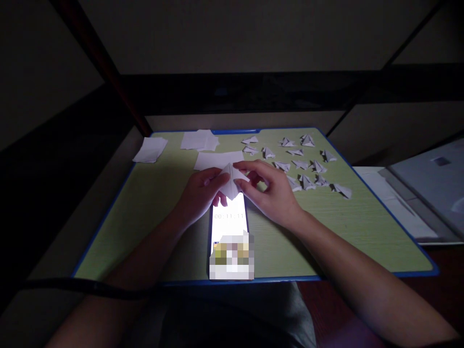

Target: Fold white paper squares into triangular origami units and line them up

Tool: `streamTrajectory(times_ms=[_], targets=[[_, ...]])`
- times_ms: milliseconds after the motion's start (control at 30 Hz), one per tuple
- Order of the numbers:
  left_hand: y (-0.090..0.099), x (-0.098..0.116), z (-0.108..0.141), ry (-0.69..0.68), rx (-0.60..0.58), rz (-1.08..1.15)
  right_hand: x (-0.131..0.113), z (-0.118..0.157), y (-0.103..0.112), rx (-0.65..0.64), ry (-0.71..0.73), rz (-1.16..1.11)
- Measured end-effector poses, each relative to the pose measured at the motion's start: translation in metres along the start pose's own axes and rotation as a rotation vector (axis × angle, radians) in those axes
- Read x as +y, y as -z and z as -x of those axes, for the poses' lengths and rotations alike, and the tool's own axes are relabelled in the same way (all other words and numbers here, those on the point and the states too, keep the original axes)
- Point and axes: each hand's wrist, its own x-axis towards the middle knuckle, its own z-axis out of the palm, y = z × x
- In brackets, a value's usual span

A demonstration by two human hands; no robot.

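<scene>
Between my two hands is a small white folded paper (232,182), diamond-shaped with a crease down its middle. My left hand (203,191) pinches its left side, thumb on top and fingers underneath. On the right side, my right hand (270,191) grips the same paper between thumb and fingers. Just below the paper lies a phone (229,224) with a bright screen showing timer digits; its lower part is pixelated. Behind my hands a white paper sheet (219,159) lies flat, partly covered by them.
Several folded paper pieces (307,181) are spread over the right back of the green table (145,217). Paper stacks lie at the back, one left (150,149) and one nearer the middle (198,140). A dark cable (87,287) crosses near the front edge.
</scene>
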Motion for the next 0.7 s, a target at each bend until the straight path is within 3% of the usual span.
streamTrajectory(times_ms=[500,700], targets=[[0.0051,-0.0013,-0.0011,-0.015,0.023,0.021,0.0057,-0.0016,0.0057,-0.185,0.118,0.052],[0.0045,-0.0003,-0.0016,-0.015,0.029,0.054,0.0093,-0.0013,0.0064,-0.202,0.14,0.058]])
